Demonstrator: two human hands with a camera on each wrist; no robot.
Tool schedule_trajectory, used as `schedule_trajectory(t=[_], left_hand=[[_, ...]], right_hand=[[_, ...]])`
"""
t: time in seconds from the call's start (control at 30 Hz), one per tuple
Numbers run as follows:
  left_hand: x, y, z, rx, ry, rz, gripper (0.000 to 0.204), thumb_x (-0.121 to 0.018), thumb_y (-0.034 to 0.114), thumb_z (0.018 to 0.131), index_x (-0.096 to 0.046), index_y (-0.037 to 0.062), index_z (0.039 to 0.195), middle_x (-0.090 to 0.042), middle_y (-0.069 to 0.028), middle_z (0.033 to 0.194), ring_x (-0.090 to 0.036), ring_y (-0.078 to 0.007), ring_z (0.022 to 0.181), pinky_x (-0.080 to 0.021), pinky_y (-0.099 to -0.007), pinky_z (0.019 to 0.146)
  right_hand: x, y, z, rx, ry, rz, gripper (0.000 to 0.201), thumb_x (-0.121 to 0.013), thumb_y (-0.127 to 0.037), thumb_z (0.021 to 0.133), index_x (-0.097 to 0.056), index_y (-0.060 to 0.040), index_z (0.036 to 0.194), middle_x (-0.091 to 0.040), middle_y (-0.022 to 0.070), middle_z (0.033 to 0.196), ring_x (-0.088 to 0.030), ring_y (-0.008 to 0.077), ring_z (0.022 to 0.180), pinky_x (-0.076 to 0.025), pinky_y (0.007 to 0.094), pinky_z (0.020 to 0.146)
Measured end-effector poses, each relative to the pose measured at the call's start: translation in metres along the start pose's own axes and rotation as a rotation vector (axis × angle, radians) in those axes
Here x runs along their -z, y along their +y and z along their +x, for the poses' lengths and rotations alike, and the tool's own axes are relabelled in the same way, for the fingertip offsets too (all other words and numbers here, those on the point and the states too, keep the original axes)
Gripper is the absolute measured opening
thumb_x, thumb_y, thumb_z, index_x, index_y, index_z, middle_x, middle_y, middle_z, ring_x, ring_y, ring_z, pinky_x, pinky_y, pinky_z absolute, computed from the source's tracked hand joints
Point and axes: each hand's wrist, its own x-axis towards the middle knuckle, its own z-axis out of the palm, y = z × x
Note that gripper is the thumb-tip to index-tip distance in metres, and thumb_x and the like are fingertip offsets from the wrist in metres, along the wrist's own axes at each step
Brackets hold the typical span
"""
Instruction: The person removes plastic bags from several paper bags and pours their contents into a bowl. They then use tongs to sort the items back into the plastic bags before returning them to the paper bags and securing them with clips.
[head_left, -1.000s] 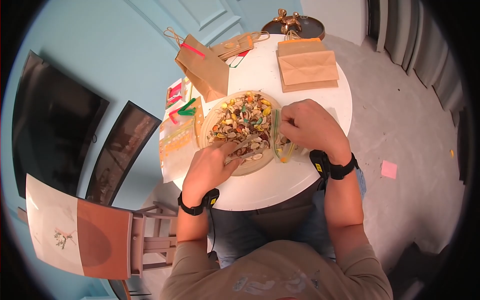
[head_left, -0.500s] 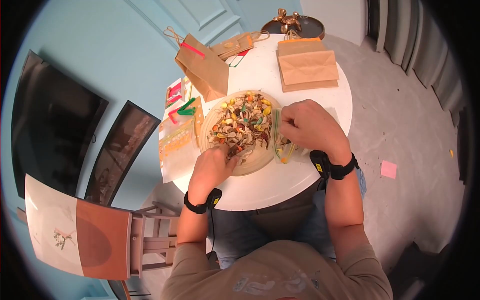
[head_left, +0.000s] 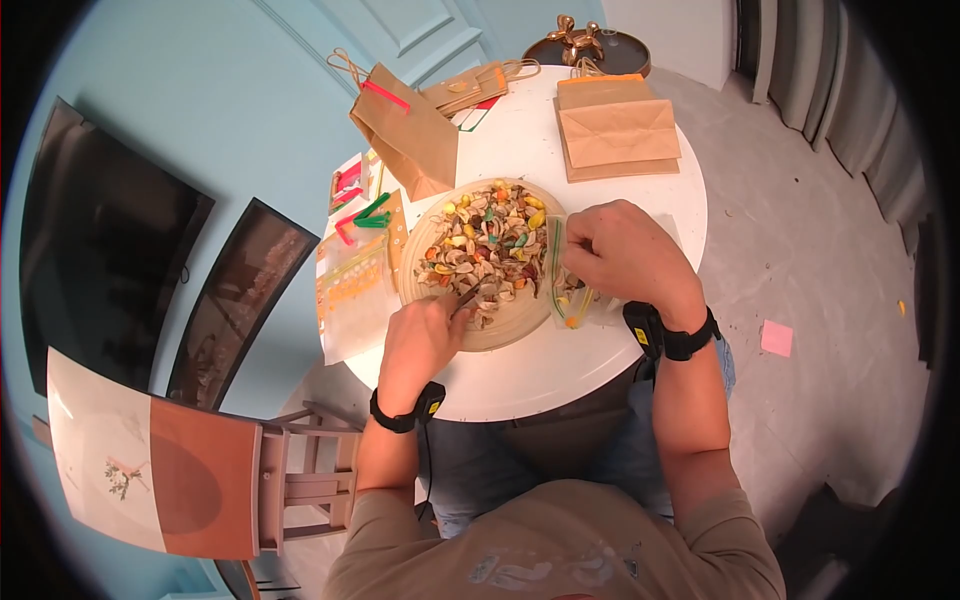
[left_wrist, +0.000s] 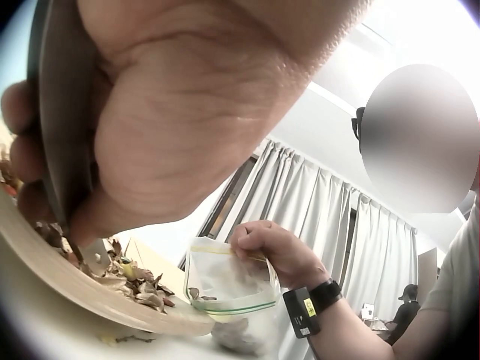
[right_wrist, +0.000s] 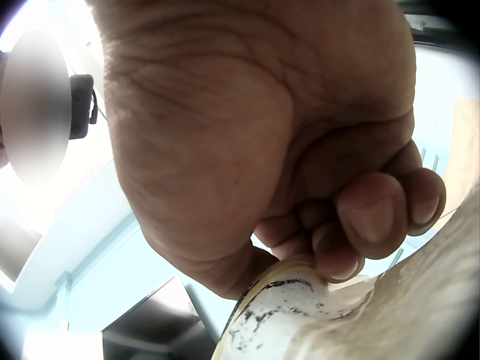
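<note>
Left hand (head_left: 418,335) clamped on what looks like metal tongs (left_wrist: 66,105), over the near part of the dried petal mix (head_left: 490,235) on the round tray (head_left: 505,337). Right hand (head_left: 635,252) pinches the rim of the clear zip bag (head_left: 562,298), just beside the tray, petals inside. White surface (head_left: 510,392) underneath. Beyond: leaning paper bag (head_left: 415,140), folded paper bags (head_left: 618,135), then gold balloon-dog figurine (head_left: 574,42).

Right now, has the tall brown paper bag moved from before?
No. The tall brown paper bag is in the same spot on the white table, beyond the round tray.
</note>
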Motion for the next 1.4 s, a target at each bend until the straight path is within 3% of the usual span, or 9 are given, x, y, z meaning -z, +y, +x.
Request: schedule_trajectory(t=[0.27,0.37,0.47,0.57,0.77,0.9,1.1,1.2,1.4], left_hand=[[0.014,-0.005,-0.006,-0.017,0.107,0.004,0.018,-0.078,0.020,0.101,-0.076,0.0028,0.097,-0.074,-0.0245,0.078,-0.074,-0.0476,0.079,-0.058,-0.0557,0.071],[0.028,0.003,-0.009,0.058,0.069,0.012,0.020,-0.080,0.021,0.100,-0.081,0.0023,0.107,-0.076,-0.0267,0.089,-0.074,-0.0486,0.087,-0.057,-0.0540,0.076],[0.033,0.008,-0.010,0.036,0.121,0.000,0.022,-0.081,0.021,0.100,-0.080,0.0003,0.107,-0.076,-0.0267,0.090,-0.074,-0.0480,0.087,-0.057,-0.0533,0.076],[0.035,0.025,-0.006,-0.063,0.184,-0.095,0.024,-0.082,0.021,0.099,-0.079,-0.0017,0.107,-0.076,-0.0262,0.090,-0.074,-0.0477,0.085,-0.057,-0.0526,0.075],[0.033,0.067,0.007,-0.228,0.087,-0.129,0.027,-0.085,0.021,0.096,-0.080,-0.0009,0.111,-0.077,-0.0233,0.092,-0.075,-0.0441,0.084,-0.058,-0.0500,0.074],[0.025,0.052,0.010,-0.184,0.112,-0.152,0.029,-0.087,0.023,0.094,-0.079,-0.0002,0.110,-0.078,-0.0213,0.092,-0.076,-0.0387,0.080,-0.059,-0.0486,0.073],[0.021,0.032,-0.002,-0.036,0.171,-0.027,0.031,-0.087,0.025,0.093,-0.081,0.0002,0.111,-0.078,-0.0208,0.091,-0.076,-0.0391,0.077,-0.059,-0.0486,0.071],[0.013,0.029,0.008,-0.034,0.187,-0.004,0.032,-0.087,0.025,0.094,-0.080,0.0001,0.113,-0.078,-0.0208,0.091,-0.076,-0.0399,0.078,-0.059,-0.0496,0.071],[-0.002,0.054,0.032,-0.187,0.163,-0.004,0.029,-0.084,0.025,0.096,-0.077,-0.0018,0.106,-0.078,-0.0217,0.091,-0.077,-0.0422,0.082,-0.061,-0.0512,0.074]], right_hand=[[-0.001,0.001,0.000,0.021,0.009,-0.006,0.021,-0.068,-0.016,0.087,-0.072,0.0026,0.077,-0.070,0.0255,0.078,-0.067,0.0462,0.074,-0.053,0.0537,0.071],[0.000,0.000,0.000,0.027,0.012,-0.006,0.021,-0.068,-0.016,0.088,-0.072,0.0024,0.078,-0.070,0.0254,0.078,-0.067,0.0460,0.075,-0.054,0.0536,0.071],[0.000,-0.001,-0.001,0.031,0.023,0.006,0.020,-0.068,-0.015,0.087,-0.072,0.0023,0.078,-0.070,0.0251,0.078,-0.068,0.0457,0.075,-0.054,0.0533,0.071],[0.000,-0.002,-0.001,0.023,0.022,0.019,0.020,-0.069,-0.015,0.087,-0.072,0.0022,0.078,-0.070,0.0249,0.077,-0.068,0.0457,0.074,-0.054,0.0533,0.071],[0.001,0.000,0.000,0.013,0.020,0.015,0.020,-0.069,-0.015,0.086,-0.072,0.0023,0.076,-0.069,0.0247,0.076,-0.067,0.0459,0.073,-0.053,0.0534,0.070],[0.004,0.002,-0.002,0.016,0.040,0.012,0.020,-0.070,-0.016,0.085,-0.071,0.0026,0.076,-0.069,0.0248,0.076,-0.066,0.0459,0.072,-0.052,0.0537,0.069],[0.016,-0.003,-0.008,-0.028,0.057,0.045,0.019,-0.070,-0.015,0.085,-0.073,0.0021,0.078,-0.069,0.0247,0.077,-0.067,0.0457,0.074,-0.053,0.0520,0.070],[0.027,-0.008,-0.014,-0.072,0.088,0.043,0.018,-0.070,-0.014,0.086,-0.074,0.0023,0.080,-0.069,0.0249,0.078,-0.068,0.0457,0.074,-0.054,0.0511,0.070],[0.031,-0.007,-0.014,-0.096,0.102,0.033,0.019,-0.070,-0.014,0.087,-0.074,0.0034,0.081,-0.069,0.0254,0.079,-0.068,0.0457,0.075,-0.054,0.0507,0.070]])
